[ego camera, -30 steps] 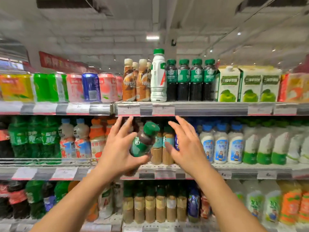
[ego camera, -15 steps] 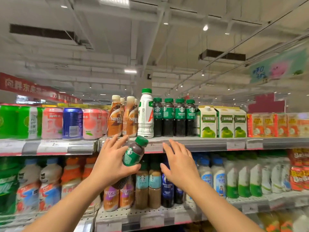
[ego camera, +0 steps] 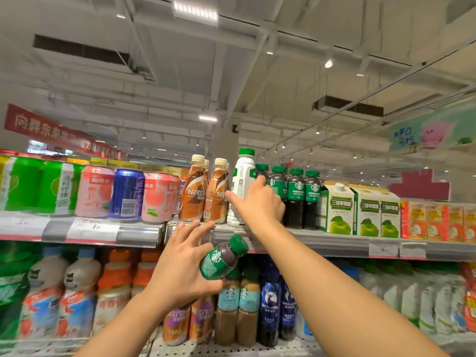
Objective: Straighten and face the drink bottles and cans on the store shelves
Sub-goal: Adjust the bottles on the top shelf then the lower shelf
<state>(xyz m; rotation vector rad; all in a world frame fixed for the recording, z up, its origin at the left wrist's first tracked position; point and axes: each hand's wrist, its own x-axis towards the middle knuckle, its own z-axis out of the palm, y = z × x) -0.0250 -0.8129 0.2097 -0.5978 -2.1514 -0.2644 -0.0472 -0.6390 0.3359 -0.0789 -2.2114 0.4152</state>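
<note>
1. The left hand [ego camera: 180,269] holds a dark coffee bottle [ego camera: 223,259] with a green cap. The bottle leans over, cap up and to the right. Only the thumb and palm seem to hold it, and the other fingers [ego camera: 195,229] stick out straight. It could slip and fall to the floor.

2. The right hand [ego camera: 258,202] is up at the top shelf [ego camera: 322,242]. Its fingers curl round the tall white bottle [ego camera: 242,181] with a green cap. This bottle stands between the brown coffee bottles [ego camera: 203,194] and the row of dark bottles [ego camera: 296,199]. They all stand very close. If the hand pulls or turns too fast, I think it could bump a bottle next to it and knock it over.

3. The white bottle is tall and thin, so it could tip if the hand pushes it near the top.

4. The white bottle shows its small print to the front, so it looks turned the wrong way. I think it also sits where the dark bottle should go.

5. The right arm reaches up and forward, nearly straight. The left arm is bent and lower, in front of the shelf below the top one.

6. The left grip is half spread. The right grip is wrapped on the white bottle.
</note>
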